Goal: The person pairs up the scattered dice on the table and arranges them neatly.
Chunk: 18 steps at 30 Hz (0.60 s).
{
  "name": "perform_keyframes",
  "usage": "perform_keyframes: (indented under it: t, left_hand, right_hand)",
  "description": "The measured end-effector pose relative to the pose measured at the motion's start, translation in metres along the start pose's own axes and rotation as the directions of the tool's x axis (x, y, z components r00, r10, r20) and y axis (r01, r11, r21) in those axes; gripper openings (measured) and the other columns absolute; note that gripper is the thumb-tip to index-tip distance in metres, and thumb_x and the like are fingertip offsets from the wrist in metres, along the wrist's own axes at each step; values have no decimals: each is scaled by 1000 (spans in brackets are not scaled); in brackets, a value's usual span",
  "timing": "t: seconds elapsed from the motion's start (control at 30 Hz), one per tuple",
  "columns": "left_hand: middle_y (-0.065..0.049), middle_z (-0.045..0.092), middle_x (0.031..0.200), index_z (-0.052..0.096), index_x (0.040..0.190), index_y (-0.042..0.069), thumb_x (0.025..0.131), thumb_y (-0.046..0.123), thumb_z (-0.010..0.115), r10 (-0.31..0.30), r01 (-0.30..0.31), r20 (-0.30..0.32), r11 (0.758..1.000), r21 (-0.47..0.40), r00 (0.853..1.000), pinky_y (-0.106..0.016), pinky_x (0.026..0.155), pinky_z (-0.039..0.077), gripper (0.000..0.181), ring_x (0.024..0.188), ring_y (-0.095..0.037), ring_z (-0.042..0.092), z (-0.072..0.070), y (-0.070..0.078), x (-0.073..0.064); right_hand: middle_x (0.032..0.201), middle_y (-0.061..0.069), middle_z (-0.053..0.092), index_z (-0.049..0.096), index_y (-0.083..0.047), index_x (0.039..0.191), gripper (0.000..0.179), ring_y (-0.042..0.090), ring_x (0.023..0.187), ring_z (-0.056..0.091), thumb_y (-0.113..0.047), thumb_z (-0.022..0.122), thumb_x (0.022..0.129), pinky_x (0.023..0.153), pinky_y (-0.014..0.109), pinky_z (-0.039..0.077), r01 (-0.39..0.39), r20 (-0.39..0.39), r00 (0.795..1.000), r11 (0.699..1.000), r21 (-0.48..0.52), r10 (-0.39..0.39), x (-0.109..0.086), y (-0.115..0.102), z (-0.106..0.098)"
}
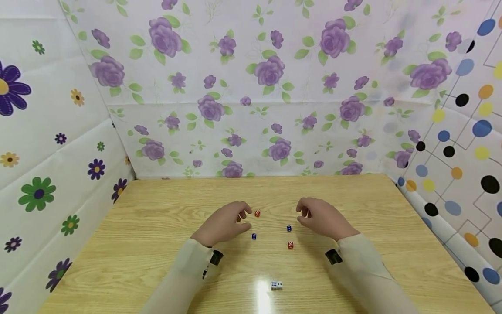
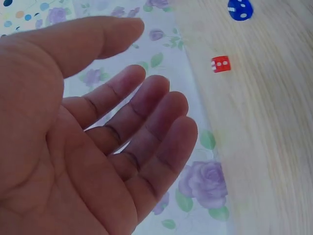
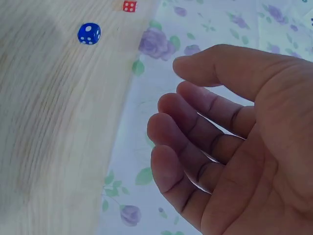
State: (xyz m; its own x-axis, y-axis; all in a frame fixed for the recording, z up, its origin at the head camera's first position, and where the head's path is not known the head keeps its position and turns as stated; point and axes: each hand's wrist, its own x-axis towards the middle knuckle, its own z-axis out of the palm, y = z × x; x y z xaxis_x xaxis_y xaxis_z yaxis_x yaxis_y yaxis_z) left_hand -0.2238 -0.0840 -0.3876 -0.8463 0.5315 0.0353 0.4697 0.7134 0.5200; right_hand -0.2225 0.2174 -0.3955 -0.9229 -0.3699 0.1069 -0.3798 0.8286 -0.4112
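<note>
My left hand point(image 1: 224, 223) hovers over the left-middle of the table, fingers loosely bent with nothing between them. Just off its fingertips lie a red die point(image 1: 257, 213) and, nearer me, a blue die point(image 1: 254, 236). Across from it, my right hand point(image 1: 324, 218) is held over the table in a similar relaxed curl, also holding nothing. Close to its fingertips is a second blue die point(image 1: 289, 228), with another red die point(image 1: 290, 245) a little nearer me. Both wrist views show bare palms, with a blue die point(image 2: 240, 9) and a red die point(image 3: 129, 6) beyond the fingers.
Two white dice point(image 1: 276, 285) sit side by side near the front of the wooden table point(image 1: 176, 196). Flower-print cloth point(image 1: 251, 87) hangs behind the table, with patterned cloth along the left and right sides. Each sleeve has a dark wrist camera point(image 1: 334, 257).
</note>
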Motion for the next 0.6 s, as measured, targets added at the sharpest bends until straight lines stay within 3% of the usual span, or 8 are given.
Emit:
perform_keyframes:
  t: [0.17,0.4,0.6]
  left_hand:
    - [-1,62,99,62,114,13,89,26,64,-16,16,25,1000,-2,1000,-33,74,46,28,84,-11,54,6,-6,6]
    - [6,60,90,64,113,8,88,24,64,-27,30,85,999,-43,996,-31,71,46,30,75,-10,55,14,-11,10]
    - [5,60,90,64,112,8,88,23,64,-43,47,85,998,-49,995,-31,69,46,28,74,-12,55,15,-11,12]
  right_hand:
    - [81,-8,57,65,-13,102,18,9,71,52,-20,69,86,65,30,44,-22,13,1000,1000,4,22,6,8,11]
    - [82,-8,58,65,-12,102,18,8,73,52,-20,70,86,69,31,45,-35,45,998,999,-28,36,10,11,25]
    - [83,-7,58,65,-13,102,18,9,73,52,-20,70,86,68,32,45,-53,67,996,998,-24,55,10,10,30]
